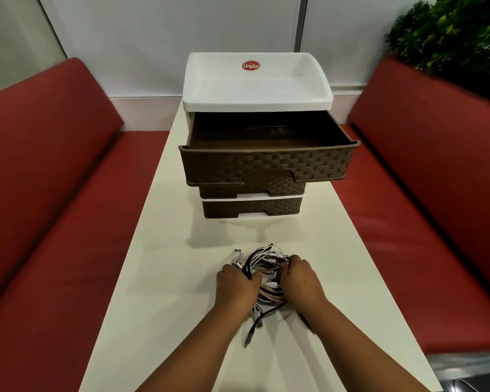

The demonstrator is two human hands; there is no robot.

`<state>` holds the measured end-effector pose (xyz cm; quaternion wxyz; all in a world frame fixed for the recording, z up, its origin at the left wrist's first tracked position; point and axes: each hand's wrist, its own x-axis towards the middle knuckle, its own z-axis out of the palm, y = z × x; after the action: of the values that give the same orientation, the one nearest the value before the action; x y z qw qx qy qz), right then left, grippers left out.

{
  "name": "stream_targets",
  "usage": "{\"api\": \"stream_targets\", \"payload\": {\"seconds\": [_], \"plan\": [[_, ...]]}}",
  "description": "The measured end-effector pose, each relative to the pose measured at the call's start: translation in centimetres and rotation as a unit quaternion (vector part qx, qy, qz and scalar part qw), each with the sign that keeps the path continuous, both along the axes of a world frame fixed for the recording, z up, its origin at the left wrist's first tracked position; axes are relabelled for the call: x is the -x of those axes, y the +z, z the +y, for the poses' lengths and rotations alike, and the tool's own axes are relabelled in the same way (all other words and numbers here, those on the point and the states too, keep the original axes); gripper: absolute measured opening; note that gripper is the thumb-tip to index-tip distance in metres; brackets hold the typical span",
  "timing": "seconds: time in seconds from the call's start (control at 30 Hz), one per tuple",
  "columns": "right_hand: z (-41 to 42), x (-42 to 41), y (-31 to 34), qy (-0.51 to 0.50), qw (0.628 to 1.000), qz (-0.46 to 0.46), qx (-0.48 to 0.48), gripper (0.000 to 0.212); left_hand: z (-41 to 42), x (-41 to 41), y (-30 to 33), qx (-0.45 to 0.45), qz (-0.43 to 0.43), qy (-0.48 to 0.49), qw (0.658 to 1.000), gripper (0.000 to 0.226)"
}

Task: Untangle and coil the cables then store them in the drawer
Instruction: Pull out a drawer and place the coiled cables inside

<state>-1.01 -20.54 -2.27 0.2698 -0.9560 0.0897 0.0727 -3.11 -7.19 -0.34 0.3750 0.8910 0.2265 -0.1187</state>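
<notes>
One bundle of cables (266,274), white, black and pinkish strands mixed so that the number cannot be counted, lies on the white bench (159,278) between two hands. The left hand (235,287) grips the bundle at its 9 o'clock side, fingers curled into the strands; the right hand (301,278) grips it at 3 o'clock, fingers likewise curled over the cables. One black plug end (251,333) trails out at 6 o'clock toward the person. At 12 o'clock from the bundle, well apart, stands one drawer unit (256,89) with a white top tray and three brown woven-pattern drawers: the top drawer (266,162) is pulled out and open, the two lower ones pushed in. Two red seats (54,222) flank the bench, at 9 and 3 o'clock.
</notes>
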Motion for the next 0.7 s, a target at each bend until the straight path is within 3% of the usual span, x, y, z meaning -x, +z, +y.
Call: {"api": "stream_targets", "payload": {"seconds": [0.23, 0.47, 0.7], "plan": [[1.8, 2.8, -0.6, -0.078, 0.991, -0.054, -0.092, 0.025, -0.8, 0.6, -1.1, 0.097, -0.083, 0.097, 0.987, 0.039], [1.9, 4.7, 0.2, -0.100, 0.973, -0.103, -0.180, 0.018, -0.9, 1.5, -1.2, 0.141, -0.096, 0.095, 0.981, 0.026], [1.1, 5.5, 4.8, -0.098, 0.956, -0.185, -0.205, 0.018, -1.3, 2.3, 4.5, 0.168, -0.166, 0.057, 0.970, 0.023]]}}
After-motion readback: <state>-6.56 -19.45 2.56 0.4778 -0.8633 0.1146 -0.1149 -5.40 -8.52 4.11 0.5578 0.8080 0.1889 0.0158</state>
